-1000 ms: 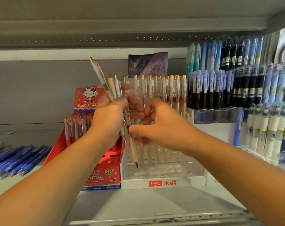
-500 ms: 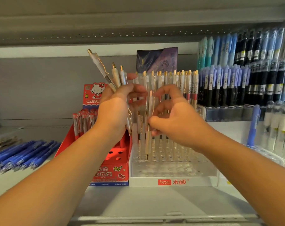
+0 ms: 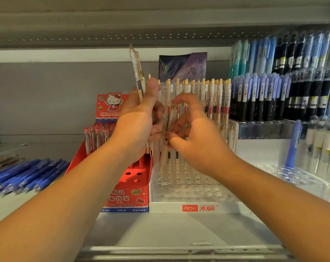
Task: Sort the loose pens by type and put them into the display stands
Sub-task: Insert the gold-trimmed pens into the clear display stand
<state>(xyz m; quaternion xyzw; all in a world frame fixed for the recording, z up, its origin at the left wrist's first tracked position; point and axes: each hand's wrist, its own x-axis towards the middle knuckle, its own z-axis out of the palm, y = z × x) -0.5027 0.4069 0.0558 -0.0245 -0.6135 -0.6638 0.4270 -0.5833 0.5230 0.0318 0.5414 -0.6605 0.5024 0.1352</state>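
Pen (image 3: 169, 120) pinched in my right hand (image 3: 198, 140), fingers (image 3: 174, 139) clamped on its barrel, and it's tilted a touch, hanging over the clear stand (image 3: 198, 197) with the hesu label. It's blurry here, so I cannot tell whether its tip sits in a hole. My left hand (image 3: 137, 125) is right beside it, fingers wrapped tight round a bundle of pale pens (image 3: 136, 76). Their top ends stick up past my thumb and their tips poke out below my palm. Behind both hands, the back row of gold-topped pens (image 3: 209, 95) stands upright in the clear stand. Just left, right against it, is the red Hello Kitty stand (image 3: 128, 195), with red pens (image 3: 96, 135) at its back and open holes in front. Far left, blue pens (image 3: 28, 174) lie loose on the shelf (image 3: 179, 229). To the right there's a tiered stand of blue and black pens (image 3: 262, 97), and one blue pen (image 3: 292, 144) leans alone in another clear holder.
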